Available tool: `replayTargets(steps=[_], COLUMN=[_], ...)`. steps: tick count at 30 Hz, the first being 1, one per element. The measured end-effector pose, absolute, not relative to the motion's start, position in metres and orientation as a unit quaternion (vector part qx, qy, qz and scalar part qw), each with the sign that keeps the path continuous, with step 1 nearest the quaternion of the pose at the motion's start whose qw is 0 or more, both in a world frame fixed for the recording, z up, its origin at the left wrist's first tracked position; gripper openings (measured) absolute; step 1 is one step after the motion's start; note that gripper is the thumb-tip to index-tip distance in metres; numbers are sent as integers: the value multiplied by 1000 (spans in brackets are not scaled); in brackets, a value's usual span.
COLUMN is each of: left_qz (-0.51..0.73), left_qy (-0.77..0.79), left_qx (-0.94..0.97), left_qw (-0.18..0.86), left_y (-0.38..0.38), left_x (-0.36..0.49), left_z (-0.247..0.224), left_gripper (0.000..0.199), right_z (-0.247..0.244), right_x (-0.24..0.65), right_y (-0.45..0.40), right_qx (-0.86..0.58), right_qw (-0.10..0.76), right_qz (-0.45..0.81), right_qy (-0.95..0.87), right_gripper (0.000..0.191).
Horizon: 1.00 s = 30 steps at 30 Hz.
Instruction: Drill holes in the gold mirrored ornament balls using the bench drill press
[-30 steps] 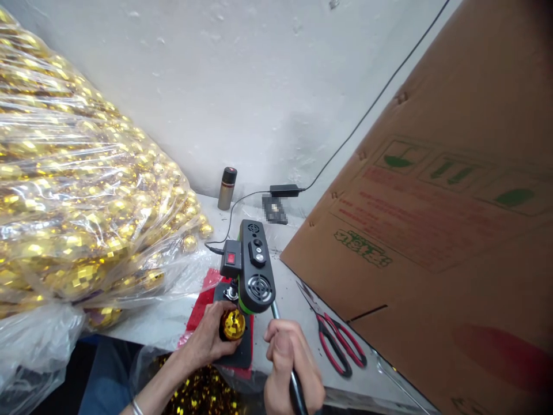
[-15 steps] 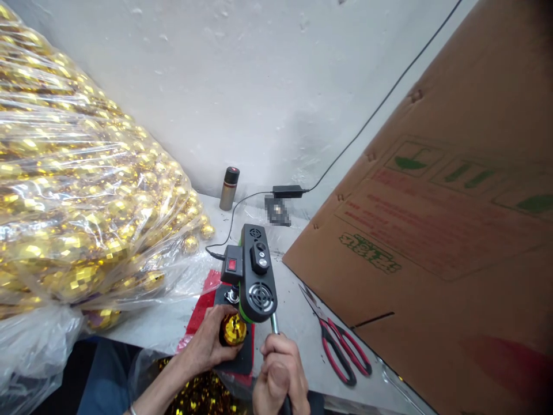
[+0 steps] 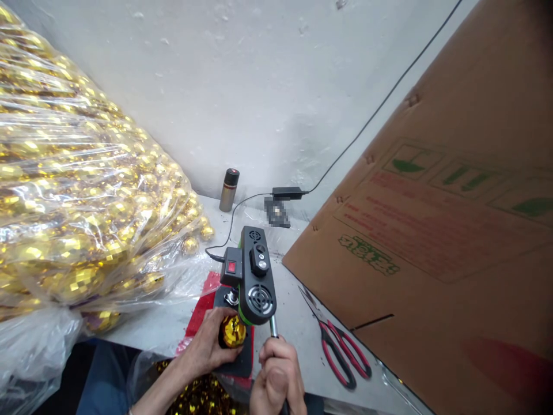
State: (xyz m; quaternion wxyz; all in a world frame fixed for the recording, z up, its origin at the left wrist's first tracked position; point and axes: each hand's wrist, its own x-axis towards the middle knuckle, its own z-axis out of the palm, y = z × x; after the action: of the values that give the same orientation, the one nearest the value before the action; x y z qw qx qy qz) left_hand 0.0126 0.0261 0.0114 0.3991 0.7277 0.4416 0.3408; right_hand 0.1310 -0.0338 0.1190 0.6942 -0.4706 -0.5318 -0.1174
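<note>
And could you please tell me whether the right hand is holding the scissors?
No, the right hand grips the lever of the black machine, while the scissors lie apart from it on the table.

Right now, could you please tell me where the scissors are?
In the head view, the scissors lie right of centre on the grey tabletop, between the right hand and the lower edge of the cardboard box.
</note>
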Motion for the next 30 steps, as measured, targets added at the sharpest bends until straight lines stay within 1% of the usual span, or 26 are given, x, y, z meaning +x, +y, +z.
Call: replayTargets(steps=[20,26,30], left_qz=[304,307,309], left_qy=[461,466,466], left_qx=[735,730,729], left_qw=[393,395,394], left_y=[24,24,24], left_x=[12,13,12], left_z=[20,22,22], left_gripper=[49,51,52], right_z=[112,92,78], right_x=[129,118,116], right_y=[-34,-40,-39], right_qx=[-467,-520,-498], right_qw=[697,691,698], right_qz=[-114,-94,-105], right_qy=[-532,-494,-504], right_gripper=[42,41,41])
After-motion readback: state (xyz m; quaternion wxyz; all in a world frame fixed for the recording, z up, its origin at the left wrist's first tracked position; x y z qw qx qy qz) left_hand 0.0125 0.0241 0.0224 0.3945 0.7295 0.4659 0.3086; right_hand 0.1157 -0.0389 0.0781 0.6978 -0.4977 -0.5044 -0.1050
